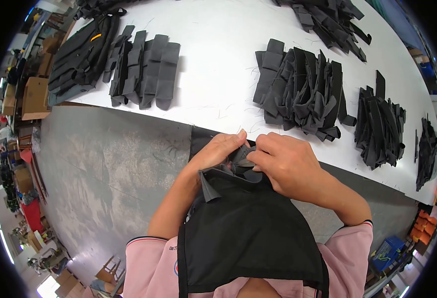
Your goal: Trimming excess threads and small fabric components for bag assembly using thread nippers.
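Observation:
Close in front of my body, by the near edge of the table, my left hand [219, 151] and my right hand [287, 163] are closed on a dark grey fabric piece [239, 158]. The left thumb presses along its upper edge. With thumb and bent fingers, my right hand pinches the other side. Between the hands the cloth is folded, and its full shape is hidden. A flat grey strip [210, 187] hangs down below my left wrist, over the black apron [251, 228] that I wear.
Across the white table [213, 64] lie several piles of dark fabric strips [300, 92], with a smaller bundle [380, 126] to the right. Folded strips [149, 69] and a black backpack [84, 59] lie at the left. Cardboard boxes [35, 97] stand beyond the concrete floor [114, 169].

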`<state>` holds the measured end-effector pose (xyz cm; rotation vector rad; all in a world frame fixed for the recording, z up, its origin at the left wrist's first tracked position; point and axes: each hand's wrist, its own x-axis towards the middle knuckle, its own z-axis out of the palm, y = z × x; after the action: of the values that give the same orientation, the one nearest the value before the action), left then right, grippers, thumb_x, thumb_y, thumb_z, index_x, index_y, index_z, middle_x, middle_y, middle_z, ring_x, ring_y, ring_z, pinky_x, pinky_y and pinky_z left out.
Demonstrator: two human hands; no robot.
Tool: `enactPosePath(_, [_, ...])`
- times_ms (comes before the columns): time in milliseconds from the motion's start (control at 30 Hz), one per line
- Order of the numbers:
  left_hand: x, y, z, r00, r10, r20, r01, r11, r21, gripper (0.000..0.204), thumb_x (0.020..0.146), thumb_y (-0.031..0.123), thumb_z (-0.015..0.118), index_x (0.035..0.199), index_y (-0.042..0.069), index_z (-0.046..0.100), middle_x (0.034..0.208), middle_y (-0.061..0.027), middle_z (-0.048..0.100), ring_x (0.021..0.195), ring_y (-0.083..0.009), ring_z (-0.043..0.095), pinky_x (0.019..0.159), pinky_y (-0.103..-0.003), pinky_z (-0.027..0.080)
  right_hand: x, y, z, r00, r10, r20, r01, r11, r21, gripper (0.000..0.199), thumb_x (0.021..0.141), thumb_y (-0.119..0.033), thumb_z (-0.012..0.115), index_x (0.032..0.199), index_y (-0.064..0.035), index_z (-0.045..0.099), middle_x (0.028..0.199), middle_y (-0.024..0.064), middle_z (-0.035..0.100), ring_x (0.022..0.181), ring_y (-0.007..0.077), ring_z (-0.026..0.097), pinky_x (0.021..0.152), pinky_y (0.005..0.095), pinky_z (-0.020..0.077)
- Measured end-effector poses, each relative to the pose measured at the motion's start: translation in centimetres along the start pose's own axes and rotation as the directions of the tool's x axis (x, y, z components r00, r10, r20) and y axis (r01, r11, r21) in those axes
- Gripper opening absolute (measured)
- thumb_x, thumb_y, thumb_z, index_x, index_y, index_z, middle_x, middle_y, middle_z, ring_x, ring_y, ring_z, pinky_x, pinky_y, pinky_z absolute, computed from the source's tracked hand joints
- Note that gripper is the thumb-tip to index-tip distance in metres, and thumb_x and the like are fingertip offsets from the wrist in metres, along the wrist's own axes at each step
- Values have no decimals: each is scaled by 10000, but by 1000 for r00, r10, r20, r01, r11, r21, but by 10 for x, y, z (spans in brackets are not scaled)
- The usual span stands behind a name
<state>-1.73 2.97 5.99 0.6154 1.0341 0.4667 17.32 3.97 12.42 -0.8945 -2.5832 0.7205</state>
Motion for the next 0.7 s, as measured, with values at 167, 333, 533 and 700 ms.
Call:
enactPosePath(167, [5, 1, -3, 999, 41, 14, -42, 998, 49, 455, 930, 489, 482, 823, 74, 635, 625, 35, 543, 507, -49, 441, 475, -202, 345, -5, 2, 2, 992, 79, -99, -71, 994, 79, 205, 674, -45, 705, 862, -58, 624, 751, 55, 514, 697, 236, 557, 575, 333, 438])
enactPosePath(333, [11, -6, -9, 996, 93, -12, -89, 975, 204, 491, 949, 469, 444, 887, 24, 641, 664, -12, 567, 519, -88, 481, 479, -229, 366, -8, 3, 5, 985, 111, -130, -107, 993, 41, 221, 680, -67, 711, 889, -76, 640, 768, 69, 516, 693, 250, 564, 581, 338, 448])
enactPosePath(533, [9, -14, -8, 924, 328, -194, -270, 922, 277, 421, 979, 397, 410, 891, 35, 607, 645, 16, 525, 519, -53, 459, 467, -205, 362, -16, -4, 12, 938, 325, -122, -269, 902, 337, 215, 759, -137, 688, 962, -90, 634, 818, 62, 560, 723, 251, 586, 616, 317, 461])
enactPosePath(700, [13, 3, 14, 844, 480, -239, -410, 865, 289, 259, 966, 261, 485, 940, 19, 576, 698, 13, 510, 607, -60, 479, 555, -213, 399, -29, 7, 43, 918, 187, -349, -161, 982, 104, 276, 644, -49, 667, 914, -100, 640, 711, 52, 566, 647, 242, 596, 547, 343, 453])
